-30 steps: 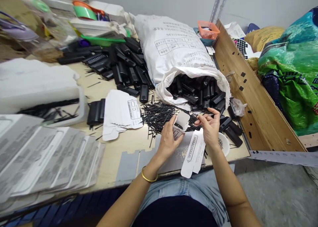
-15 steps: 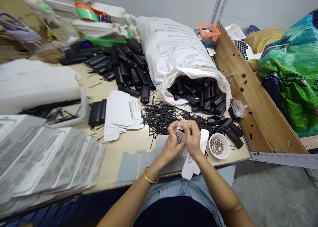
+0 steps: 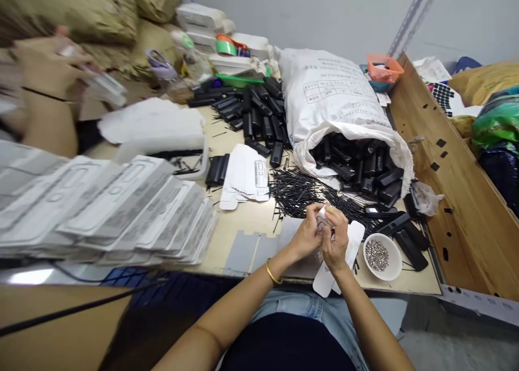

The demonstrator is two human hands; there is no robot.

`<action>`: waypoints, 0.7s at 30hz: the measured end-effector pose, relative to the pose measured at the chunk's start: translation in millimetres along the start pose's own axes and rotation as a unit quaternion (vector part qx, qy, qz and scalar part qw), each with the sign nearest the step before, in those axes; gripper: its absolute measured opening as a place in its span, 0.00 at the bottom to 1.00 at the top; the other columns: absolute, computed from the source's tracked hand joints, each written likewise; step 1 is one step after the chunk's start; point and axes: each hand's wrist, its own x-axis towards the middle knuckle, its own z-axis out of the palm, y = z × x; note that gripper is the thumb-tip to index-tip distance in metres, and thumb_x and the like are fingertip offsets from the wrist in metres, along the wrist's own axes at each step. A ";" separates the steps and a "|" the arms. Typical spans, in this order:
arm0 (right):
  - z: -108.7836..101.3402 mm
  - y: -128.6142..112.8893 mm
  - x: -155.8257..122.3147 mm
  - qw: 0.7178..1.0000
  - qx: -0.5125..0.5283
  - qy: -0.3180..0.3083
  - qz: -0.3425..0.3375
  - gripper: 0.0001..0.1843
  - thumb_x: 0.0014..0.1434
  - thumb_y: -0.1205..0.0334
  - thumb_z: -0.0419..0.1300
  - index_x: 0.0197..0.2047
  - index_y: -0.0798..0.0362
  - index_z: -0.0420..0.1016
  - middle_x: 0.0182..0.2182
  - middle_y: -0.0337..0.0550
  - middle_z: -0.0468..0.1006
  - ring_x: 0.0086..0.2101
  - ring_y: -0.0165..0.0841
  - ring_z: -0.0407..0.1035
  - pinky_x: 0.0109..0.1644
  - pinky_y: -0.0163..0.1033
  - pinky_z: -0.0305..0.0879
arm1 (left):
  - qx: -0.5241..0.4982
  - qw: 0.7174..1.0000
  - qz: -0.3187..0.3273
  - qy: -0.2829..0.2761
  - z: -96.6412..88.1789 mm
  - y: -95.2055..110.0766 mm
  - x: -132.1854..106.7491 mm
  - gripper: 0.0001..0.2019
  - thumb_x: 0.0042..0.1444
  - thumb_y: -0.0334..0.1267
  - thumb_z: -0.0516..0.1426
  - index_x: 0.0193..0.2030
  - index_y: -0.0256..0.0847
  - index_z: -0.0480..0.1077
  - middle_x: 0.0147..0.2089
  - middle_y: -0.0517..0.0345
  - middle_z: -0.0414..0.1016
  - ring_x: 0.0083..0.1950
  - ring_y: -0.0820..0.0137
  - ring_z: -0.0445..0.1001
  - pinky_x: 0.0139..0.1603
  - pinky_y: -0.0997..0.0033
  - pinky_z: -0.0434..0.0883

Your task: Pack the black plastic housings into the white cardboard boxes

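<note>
My left hand (image 3: 307, 237) and my right hand (image 3: 335, 242) meet over the front of the table, fingers closed on a small white printed carton (image 3: 322, 219). Its printed face shows dark outlines, and much of it is hidden by my fingers. Under my right wrist lies a flat white carton piece (image 3: 353, 240), reaching over the table's edge. Beyond my hands spreads a heap of thin black sticks (image 3: 298, 192). A white bowl (image 3: 392, 273) of small shiny metal pieces stands to the right of my right hand.
A white sack (image 3: 332, 84) spills black plastic casings at the back. Flat white cartons (image 3: 245, 171) lie left of the sticks; stacked printed boxes (image 3: 150, 209) fill the left. A co-worker's hand (image 3: 48, 63) holds a blurred pale box. A wooden board (image 3: 454, 181) borders the right.
The view has swung left, so the table appears further right and a co-worker's hands have come in at the left. My hands stay together on the carton, with the fingers slightly shifted.
</note>
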 end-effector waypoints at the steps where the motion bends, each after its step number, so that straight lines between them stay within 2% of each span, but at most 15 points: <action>1: -1.5 2.2 -0.8 0.999 0.009 -0.010 0.031 0.15 0.63 0.63 0.50 0.52 0.50 0.66 0.51 0.50 0.70 0.53 0.40 0.63 0.56 0.53 0.60 | 0.025 1.000 -0.013 0.002 -10.3 3.9 2.6 0.26 0.52 0.35 0.57 0.55 0.43 0.49 0.52 0.42 0.68 0.49 0.60 0.73 0.47 0.58 0.73; 3: -5.9 6.9 -1.2 0.995 0.026 -0.023 0.092 0.15 0.64 0.60 0.48 0.52 0.52 0.66 0.51 0.51 0.69 0.53 0.39 0.63 0.57 0.53 0.59 | 0.076 0.996 -0.044 0.031 -44.0 16.9 7.0 0.25 0.51 0.37 0.58 0.55 0.40 0.55 0.48 0.42 0.70 0.46 0.56 0.72 0.46 0.52 0.72; 5: -10.9 12.1 -0.8 0.990 0.032 -0.025 0.134 0.14 0.65 0.57 0.47 0.49 0.52 0.68 0.48 0.49 0.71 0.50 0.39 0.65 0.56 0.51 0.59 | 0.152 0.981 -0.082 0.093 -92.4 34.8 9.4 0.25 0.52 0.40 0.57 0.56 0.36 0.58 0.52 0.38 0.65 0.51 0.51 0.68 0.50 0.44 0.67; 6: -13.2 14.7 -0.4 0.988 0.029 -0.029 0.148 0.14 0.64 0.56 0.48 0.47 0.52 0.69 0.45 0.48 0.72 0.48 0.38 0.65 0.54 0.49 0.60 | 0.250 0.952 -0.110 0.137 -119.4 44.1 10.0 0.26 0.52 0.45 0.58 0.55 0.35 0.60 0.53 0.38 0.64 0.51 0.50 0.68 0.50 0.44 0.67; 8: -16.7 19.0 0.6 0.983 0.022 -0.044 0.175 0.13 0.64 0.55 0.49 0.43 0.52 0.71 0.40 0.46 0.74 0.44 0.37 0.67 0.51 0.46 0.62 | 0.416 0.867 -0.177 0.209 -171.9 59.2 10.2 0.27 0.52 0.49 0.57 0.54 0.32 0.63 0.52 0.36 0.64 0.52 0.48 0.66 0.50 0.42 0.65; 10: -20.0 22.0 2.1 0.979 0.015 -0.061 0.193 0.13 0.63 0.55 0.51 0.41 0.52 0.71 0.38 0.45 0.75 0.42 0.36 0.67 0.48 0.44 0.62 | 0.517 0.791 -0.234 0.230 -214.6 65.4 9.4 0.27 0.53 0.49 0.57 0.52 0.27 0.64 0.51 0.34 0.65 0.54 0.44 0.64 0.49 0.38 0.64; 11: -22.3 23.2 2.9 0.978 0.012 -0.065 0.199 0.13 0.63 0.54 0.51 0.41 0.52 0.71 0.38 0.45 0.75 0.41 0.36 0.68 0.48 0.43 0.62 | 0.541 0.765 -0.262 0.230 -231.2 64.5 8.5 0.27 0.53 0.48 0.57 0.50 0.24 0.65 0.52 0.32 0.65 0.55 0.42 0.63 0.49 0.36 0.63; 13: -29.8 25.6 3.8 0.977 0.001 -0.070 0.202 0.12 0.63 0.54 0.51 0.41 0.52 0.71 0.38 0.44 0.75 0.41 0.36 0.68 0.47 0.42 0.62 | 0.555 0.742 -0.304 0.221 -255.6 56.2 5.5 0.25 0.54 0.47 0.56 0.48 0.22 0.66 0.55 0.28 0.64 0.58 0.40 0.60 0.49 0.34 0.62; 16: -49.8 32.8 0.5 0.976 -0.048 -0.091 0.189 0.11 0.64 0.56 0.50 0.39 0.52 0.70 0.37 0.44 0.75 0.40 0.36 0.68 0.46 0.42 0.62 | 0.544 0.737 -0.322 0.239 -274.7 36.5 0.5 0.22 0.56 0.44 0.54 0.47 0.23 0.67 0.59 0.26 0.60 0.60 0.38 0.57 0.48 0.30 0.59; 18: -66.3 39.9 -5.7 0.968 -0.123 -0.135 0.175 0.10 0.63 0.58 0.50 0.40 0.52 0.70 0.38 0.46 0.75 0.41 0.38 0.67 0.46 0.43 0.61 | 0.552 0.736 -0.273 0.281 -272.1 24.1 0.2 0.21 0.56 0.42 0.54 0.51 0.27 0.66 0.62 0.30 0.58 0.61 0.39 0.55 0.50 0.27 0.55; 19: -73.8 43.4 -9.6 0.956 -0.175 -0.165 0.166 0.09 0.63 0.59 0.51 0.40 0.52 0.71 0.38 0.47 0.75 0.42 0.40 0.66 0.46 0.43 0.61 | 0.555 0.744 -0.229 0.293 -263.3 18.5 1.6 0.21 0.56 0.40 0.55 0.53 0.28 0.65 0.62 0.32 0.58 0.62 0.41 0.54 0.52 0.27 0.54; 20: -80.3 46.1 -13.4 0.939 -0.232 -0.199 0.158 0.08 0.61 0.61 0.53 0.41 0.53 0.71 0.39 0.49 0.75 0.42 0.41 0.65 0.46 0.44 0.60 | 0.548 0.765 -0.174 0.289 -248.0 13.3 3.6 0.23 0.55 0.39 0.56 0.55 0.30 0.64 0.62 0.34 0.58 0.63 0.44 0.54 0.55 0.30 0.53; 21: -85.2 47.9 -16.8 0.917 -0.288 -0.233 0.151 0.08 0.59 0.62 0.56 0.42 0.53 0.71 0.40 0.50 0.74 0.43 0.43 0.64 0.47 0.45 0.59 | 0.523 0.802 -0.116 0.265 -225.7 8.6 5.5 0.23 0.54 0.39 0.57 0.56 0.31 0.63 0.61 0.36 0.60 0.62 0.47 0.56 0.58 0.34 0.54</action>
